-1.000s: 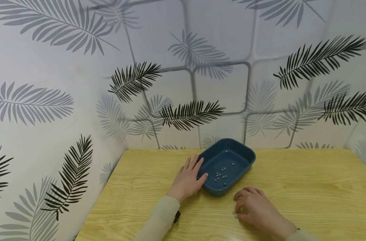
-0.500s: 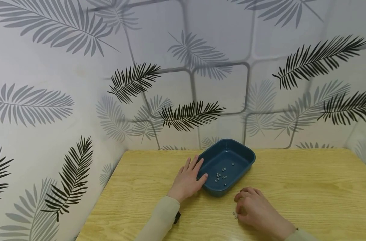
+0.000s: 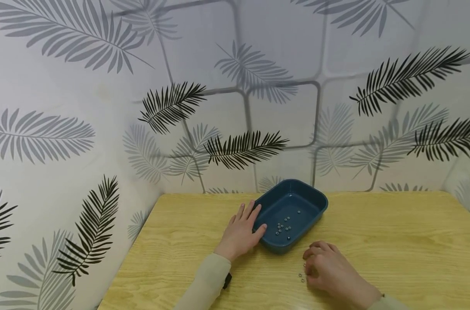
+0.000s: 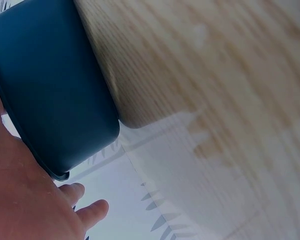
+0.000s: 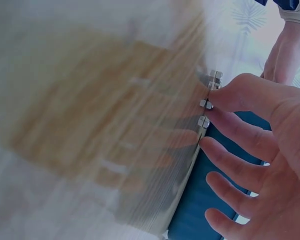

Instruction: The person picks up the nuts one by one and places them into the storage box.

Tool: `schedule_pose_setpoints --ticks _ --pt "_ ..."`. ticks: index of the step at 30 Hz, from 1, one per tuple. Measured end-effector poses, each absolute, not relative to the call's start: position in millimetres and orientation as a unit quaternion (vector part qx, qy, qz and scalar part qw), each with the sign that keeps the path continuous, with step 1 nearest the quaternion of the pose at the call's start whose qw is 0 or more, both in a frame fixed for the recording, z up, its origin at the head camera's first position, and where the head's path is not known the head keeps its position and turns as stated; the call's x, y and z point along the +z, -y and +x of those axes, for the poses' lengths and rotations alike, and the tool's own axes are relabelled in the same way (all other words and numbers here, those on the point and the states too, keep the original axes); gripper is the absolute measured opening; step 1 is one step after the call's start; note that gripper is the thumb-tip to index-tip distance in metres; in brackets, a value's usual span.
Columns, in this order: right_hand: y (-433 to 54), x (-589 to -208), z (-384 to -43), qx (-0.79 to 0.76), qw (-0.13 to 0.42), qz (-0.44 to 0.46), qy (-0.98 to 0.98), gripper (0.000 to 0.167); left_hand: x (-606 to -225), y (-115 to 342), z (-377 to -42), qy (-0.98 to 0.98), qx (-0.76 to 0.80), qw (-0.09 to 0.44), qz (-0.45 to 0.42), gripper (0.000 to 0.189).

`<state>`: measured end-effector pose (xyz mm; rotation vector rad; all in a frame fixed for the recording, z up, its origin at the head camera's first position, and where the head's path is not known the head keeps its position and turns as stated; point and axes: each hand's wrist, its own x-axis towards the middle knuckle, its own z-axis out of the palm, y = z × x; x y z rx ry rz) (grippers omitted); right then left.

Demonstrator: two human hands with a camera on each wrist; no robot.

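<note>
A blue rectangular tray [image 3: 316, 193] stands on the table with several small metal nuts [image 3: 279, 227] on its bottom. My left hand [image 3: 239, 234] rests against the tray's left side, fingers extended along the rim and the thumb over the edge; the left wrist view has the tray's outer wall [image 4: 55, 90] beside that hand. Low over the table, my right hand [image 3: 333, 271] pinches a nut [image 5: 206, 104] between thumb and index finger, hidden from the head view. Its other fingers are loosely bent. Loose nuts [image 3: 302, 280] lie by the fingertips, another [image 3: 304, 265] slightly farther off.
The light wood-grain table [image 3: 405, 241] reaches back to a wall [image 3: 285, 112] patterned with feathery leaves. The tray's near corner lies to the left of and beyond my right hand.
My right hand has shifted slightly right, and a nut near its fingertips has come into view. My left hand and the tray have stayed in place.
</note>
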<state>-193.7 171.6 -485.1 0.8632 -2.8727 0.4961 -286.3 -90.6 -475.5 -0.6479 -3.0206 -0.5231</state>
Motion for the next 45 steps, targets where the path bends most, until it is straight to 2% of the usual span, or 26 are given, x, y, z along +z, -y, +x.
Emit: schedule_pose_setpoints --ticks 11,22,31,45 --pt "-171.5 -486.5 -192.5 0.149 0.077 0.281 0.945 0.016 -479.6 91.5 -286.4 0.962 -0.176 0.009 -0.210 0.066" --pt "-172.4 -483.0 -193.3 0.142 0.061 0.282 0.947 0.015 -481.0 91.4 -286.9 0.962 -0.178 0.013 -0.205 0.066" --pt "-170.6 -486.5 -195.5 0.123 0.085 0.301 0.942 0.013 -479.8 91.5 -285.6 0.961 -0.178 0.013 -0.211 0.066" --pt "-175.3 -472.7 -201.2 0.144 0.115 0.270 0.945 0.019 -477.9 90.7 -287.2 0.963 -0.168 0.010 -0.209 0.066"
